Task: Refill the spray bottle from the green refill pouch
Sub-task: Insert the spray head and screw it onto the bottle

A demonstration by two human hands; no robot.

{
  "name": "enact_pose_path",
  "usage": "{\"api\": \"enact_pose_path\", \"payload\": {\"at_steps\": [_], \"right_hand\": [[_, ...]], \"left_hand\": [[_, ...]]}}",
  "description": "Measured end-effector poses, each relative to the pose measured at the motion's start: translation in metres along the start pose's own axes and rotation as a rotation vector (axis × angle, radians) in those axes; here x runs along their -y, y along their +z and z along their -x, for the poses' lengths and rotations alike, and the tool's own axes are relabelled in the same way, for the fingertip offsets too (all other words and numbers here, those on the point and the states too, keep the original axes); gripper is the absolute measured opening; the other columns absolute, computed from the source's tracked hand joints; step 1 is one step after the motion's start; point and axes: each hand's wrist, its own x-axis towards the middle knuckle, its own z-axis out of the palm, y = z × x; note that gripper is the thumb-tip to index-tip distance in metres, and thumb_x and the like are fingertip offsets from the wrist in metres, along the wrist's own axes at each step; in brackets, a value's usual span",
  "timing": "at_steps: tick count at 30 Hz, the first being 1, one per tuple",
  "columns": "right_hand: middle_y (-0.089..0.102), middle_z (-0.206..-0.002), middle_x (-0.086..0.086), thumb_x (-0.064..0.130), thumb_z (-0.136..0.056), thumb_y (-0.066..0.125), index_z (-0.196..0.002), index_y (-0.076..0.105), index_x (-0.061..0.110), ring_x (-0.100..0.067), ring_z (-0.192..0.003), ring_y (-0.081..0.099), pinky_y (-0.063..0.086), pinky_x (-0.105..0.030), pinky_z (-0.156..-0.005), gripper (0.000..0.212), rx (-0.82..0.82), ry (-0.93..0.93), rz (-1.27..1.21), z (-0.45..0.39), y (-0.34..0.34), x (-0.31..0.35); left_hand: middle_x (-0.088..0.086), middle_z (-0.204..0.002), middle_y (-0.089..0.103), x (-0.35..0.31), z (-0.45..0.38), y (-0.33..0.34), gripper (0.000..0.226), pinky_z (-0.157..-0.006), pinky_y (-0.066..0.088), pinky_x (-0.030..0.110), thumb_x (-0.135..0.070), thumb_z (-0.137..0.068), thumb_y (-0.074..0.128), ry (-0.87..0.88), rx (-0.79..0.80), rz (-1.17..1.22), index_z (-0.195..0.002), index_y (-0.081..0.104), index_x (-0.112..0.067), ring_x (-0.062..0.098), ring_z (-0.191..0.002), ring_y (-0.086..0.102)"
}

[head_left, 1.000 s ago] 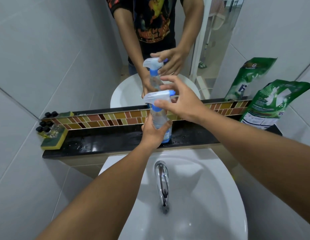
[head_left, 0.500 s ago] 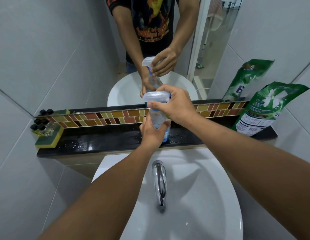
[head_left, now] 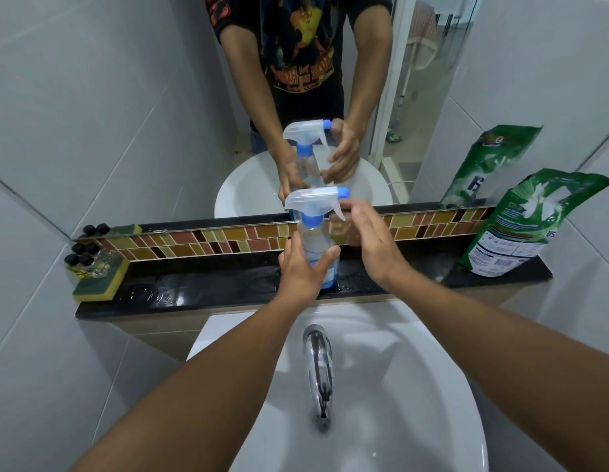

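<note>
A clear spray bottle [head_left: 314,240] with a white trigger head and blue collar stands upright on the black ledge [head_left: 201,287] behind the sink. My left hand [head_left: 301,267] wraps its body from the near side. My right hand [head_left: 371,245] hovers just right of the trigger, fingers spread, holding nothing. The green refill pouch [head_left: 528,226] leans against the wall at the ledge's right end, well apart from both hands. The bottle's base is hidden behind my left hand.
A mirror above the ledge reflects the bottle, the hands and the pouch. A chrome tap [head_left: 318,366] and white basin [head_left: 415,386] lie below my arms. A yellow-green sponge [head_left: 100,284] and several small black-capped bottles [head_left: 81,255] sit at the ledge's left end.
My right hand was closed over the trigger head half a second ago; it has let go and drawn back to the right. The nozzle now points right. My left hand kept its hold.
</note>
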Motion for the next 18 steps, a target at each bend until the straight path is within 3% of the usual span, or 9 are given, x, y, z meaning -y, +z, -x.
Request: {"api": "enact_pose_path", "payload": {"at_steps": [2,3,5,8,11,18], "right_hand": [[0.069,-0.116,0.018,0.059,-0.104,0.031,-0.118,0.057,0.056,-0.005,-0.111,0.065,0.049,-0.014,-0.085,0.030,0.066,0.062,0.079,0.009,-0.002,-0.016],[0.068,-0.116,0.020,0.058,-0.103,0.034,-0.116,0.056,0.058,-0.002,-0.111,0.063,0.048,-0.014,-0.084,0.026,0.079,0.107,0.110,0.011,-0.003,-0.023],[0.065,-0.124,0.015,0.038,-0.104,0.049,-0.122,0.055,0.052,-0.005,-0.114,0.063,0.053,-0.023,-0.089,0.024,0.116,0.215,0.151,0.010,-0.003,-0.039],[0.062,-0.132,0.008,0.011,-0.096,0.067,-0.136,0.051,0.041,-0.010,-0.114,0.063,0.059,-0.031,-0.089,0.052,0.269,0.360,0.288,0.005,-0.001,-0.054],[0.061,-0.134,0.009,0.016,-0.093,0.074,-0.144,0.045,0.038,-0.013,-0.121,0.058,0.055,-0.038,-0.098,0.063,0.324,0.441,0.380,0.001,0.008,-0.062],[0.063,-0.128,0.013,0.023,-0.089,0.079,-0.138,0.048,0.039,-0.010,-0.116,0.062,0.057,-0.035,-0.094,0.060,0.310,0.462,0.326,0.002,0.016,-0.068]], "left_hand": [[0.003,-0.144,0.048,0.003,-0.001,-0.008,0.071,-0.114,0.041,0.056,-0.047,-0.091,0.073,0.035,0.069,-0.009,-0.148,0.037,-0.027,0.026,-0.138,0.044],[0.004,-0.144,0.048,0.006,-0.001,-0.013,0.070,-0.114,0.041,0.055,-0.042,-0.091,0.074,0.051,0.108,-0.019,-0.148,0.037,-0.027,0.026,-0.138,0.045],[0.004,-0.143,0.049,0.012,-0.001,-0.022,0.067,-0.111,0.047,0.052,-0.030,-0.092,0.076,0.047,0.188,-0.012,-0.147,0.038,-0.026,0.023,-0.134,0.051],[-0.001,-0.137,0.056,0.022,-0.001,-0.034,0.063,-0.106,0.054,0.045,-0.016,-0.090,0.079,-0.033,0.249,-0.044,-0.138,0.040,-0.032,0.019,-0.126,0.059],[-0.003,-0.132,0.062,0.030,-0.002,-0.039,0.060,-0.104,0.055,0.043,-0.013,-0.090,0.079,-0.073,0.235,-0.127,-0.135,0.044,-0.032,0.018,-0.123,0.061],[-0.003,-0.135,0.063,0.028,-0.004,-0.051,0.057,-0.105,0.054,0.043,-0.012,-0.089,0.079,-0.103,0.274,-0.170,-0.135,0.049,-0.028,0.017,-0.123,0.061]]}}
